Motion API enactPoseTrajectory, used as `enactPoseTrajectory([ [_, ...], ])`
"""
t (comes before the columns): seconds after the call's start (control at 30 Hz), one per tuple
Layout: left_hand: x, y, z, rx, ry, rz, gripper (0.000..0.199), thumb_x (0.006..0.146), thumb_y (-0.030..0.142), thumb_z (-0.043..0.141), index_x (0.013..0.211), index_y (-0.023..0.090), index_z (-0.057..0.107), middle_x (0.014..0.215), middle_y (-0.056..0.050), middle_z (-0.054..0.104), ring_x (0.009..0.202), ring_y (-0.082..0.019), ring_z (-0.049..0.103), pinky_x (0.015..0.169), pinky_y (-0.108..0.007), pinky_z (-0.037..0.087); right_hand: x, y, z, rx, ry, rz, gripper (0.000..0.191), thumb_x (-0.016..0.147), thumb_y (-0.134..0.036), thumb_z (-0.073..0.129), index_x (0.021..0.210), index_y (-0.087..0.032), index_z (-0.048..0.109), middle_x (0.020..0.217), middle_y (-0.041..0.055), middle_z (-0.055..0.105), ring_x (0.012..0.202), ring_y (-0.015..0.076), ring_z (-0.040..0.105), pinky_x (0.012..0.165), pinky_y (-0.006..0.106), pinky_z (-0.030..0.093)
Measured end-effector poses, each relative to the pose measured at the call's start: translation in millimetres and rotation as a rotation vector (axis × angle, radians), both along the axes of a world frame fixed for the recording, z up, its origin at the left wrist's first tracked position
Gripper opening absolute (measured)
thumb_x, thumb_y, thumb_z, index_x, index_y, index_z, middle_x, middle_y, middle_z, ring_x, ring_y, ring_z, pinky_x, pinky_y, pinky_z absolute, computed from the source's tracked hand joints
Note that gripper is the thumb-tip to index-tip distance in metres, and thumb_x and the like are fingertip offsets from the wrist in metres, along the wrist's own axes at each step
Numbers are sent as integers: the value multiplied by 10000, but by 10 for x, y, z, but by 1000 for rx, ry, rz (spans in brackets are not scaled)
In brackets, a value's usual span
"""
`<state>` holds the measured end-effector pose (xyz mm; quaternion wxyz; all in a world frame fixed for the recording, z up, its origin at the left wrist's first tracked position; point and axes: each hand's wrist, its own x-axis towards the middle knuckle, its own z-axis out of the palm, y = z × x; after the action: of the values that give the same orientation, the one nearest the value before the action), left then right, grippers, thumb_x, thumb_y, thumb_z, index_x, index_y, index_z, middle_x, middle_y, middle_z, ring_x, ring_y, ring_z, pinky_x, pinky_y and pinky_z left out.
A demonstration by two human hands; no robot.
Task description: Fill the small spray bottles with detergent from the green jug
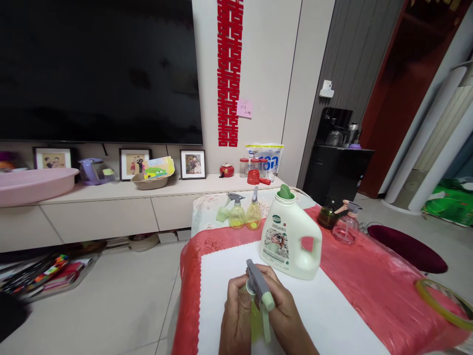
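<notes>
A spray bottle point(256, 323) with a yellow-green body stands between my hands over the white sheet. Its trigger head point(258, 283) is grey with a pale green nozzle and lever. My left hand point(236, 315) is closed round the bottle's neck and upper body. Behind the trigger head, the fingers of my right hand point(286, 308) are closed at the neck, partly hidden by the head. Just beyond them stands a pale green detergent jug point(291, 236), uncapped, its green pouring spout showing at the mouth.
Behind the jug are a yellow-green spray bottle point(237, 217) and an amber one point(253, 214). A pink-tinted spray bottle point(346, 227) and a dark green bottle point(328, 216) stand right. A tape roll point(424, 291) lies at the red-covered table's right edge.
</notes>
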<state>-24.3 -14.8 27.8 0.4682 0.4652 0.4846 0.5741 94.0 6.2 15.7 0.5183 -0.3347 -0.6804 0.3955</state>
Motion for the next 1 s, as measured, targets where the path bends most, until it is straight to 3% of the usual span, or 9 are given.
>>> enactPoseTrajectory([
  [0.2,25,-44,48,-21,-23,68,456,900,644,450,1052,238,590,1041,-72,699,910,-261,661,781,-362,510,-47,-37,36,-4,95,-42,323,969,-405,600,1238,-237,665,1250,72,478,1172,198,470,1021,252,425],
  [0.4,45,-29,14,100,-152,40,449,856,596,563,1089,213,564,1059,-102,699,978,-283,680,831,-388,546,-115,-55,19,6,173,-107,261,908,-398,678,1073,-196,685,1111,60,521,1064,170,512,950,225,445],
  [0.7,25,-52,-4,167,-111,181,394,813,563,663,1004,219,665,1025,-108,737,977,-312,696,875,-410,577,-191,-59,35,-82,248,-84,356,826,-419,745,1010,-135,634,961,51,541,934,162,548,848,221,470],
  [0.87,15,-41,-16,183,-136,122,452,814,626,629,1011,220,648,1079,-123,721,1053,-325,675,932,-452,554,-114,-68,23,-43,136,-69,383,888,-459,687,1134,-170,636,1089,63,542,1065,175,535,936,218,445],
  [1.0,44,-33,-5,133,-179,113,488,793,636,646,1042,219,590,1111,-126,703,1055,-322,677,911,-449,555,-54,-64,-37,-18,76,17,468,963,-521,599,1326,-226,587,1310,73,469,1297,210,410,1113,257,349],
])
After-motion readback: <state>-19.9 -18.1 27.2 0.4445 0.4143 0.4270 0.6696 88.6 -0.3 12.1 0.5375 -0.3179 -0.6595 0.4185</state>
